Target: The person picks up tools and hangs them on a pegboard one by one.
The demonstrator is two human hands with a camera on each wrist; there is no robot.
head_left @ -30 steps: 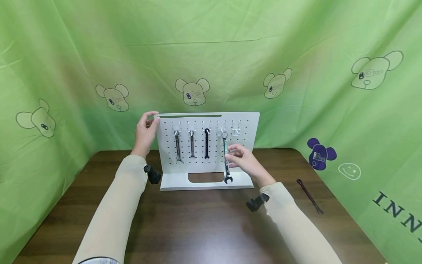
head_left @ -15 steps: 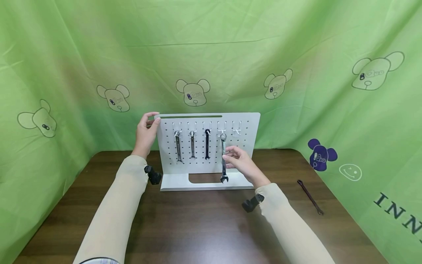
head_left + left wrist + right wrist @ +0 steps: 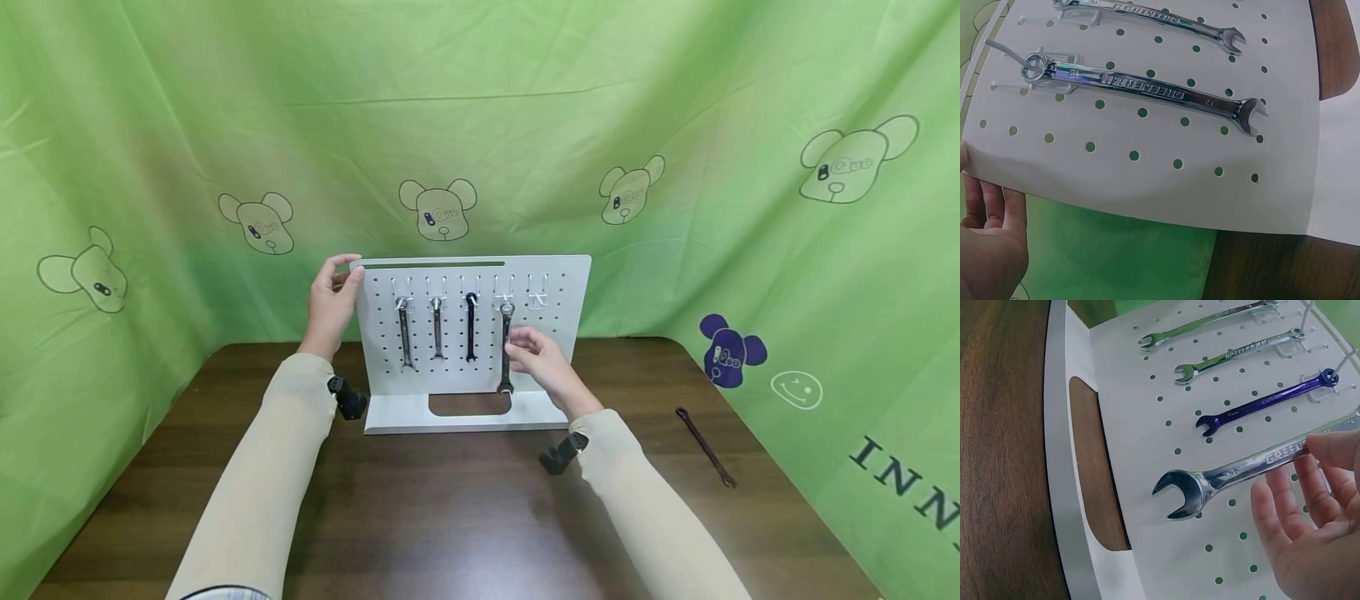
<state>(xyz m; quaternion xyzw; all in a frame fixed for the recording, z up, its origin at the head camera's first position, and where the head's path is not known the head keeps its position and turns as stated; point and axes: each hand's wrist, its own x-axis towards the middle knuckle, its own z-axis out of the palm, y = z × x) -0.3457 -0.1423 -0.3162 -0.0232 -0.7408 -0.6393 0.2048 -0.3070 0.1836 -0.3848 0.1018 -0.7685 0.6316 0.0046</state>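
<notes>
My right hand (image 3: 546,365) pinches a chrome combination wrench (image 3: 506,354) between thumb and fingers, upright before the white pegboard (image 3: 381,382). Its ring end overlaps the fourth hook in the head view, and its open jaw points down; the right wrist view leaves the ring end out of frame. With the thumb in front and fingers behind, my left hand (image 3: 328,308) grips the board's upper left edge. Two chrome wrenches (image 3: 1141,87) and a dark purple-blue wrench (image 3: 1266,407) hang by their ring ends on the hooks to the left.
A fifth hook (image 3: 537,300) sits at the right of the row. On the brown table (image 3: 450,517), a dark reddish wrench (image 3: 705,447) lies to the right. A green printed curtain (image 3: 525,108) surrounds the table behind and at the sides.
My right hand has moved left and toward the board with the wrench, which now stands nearly vertical with its lower end closer to the board. The left hand stays on the board's edge.
</notes>
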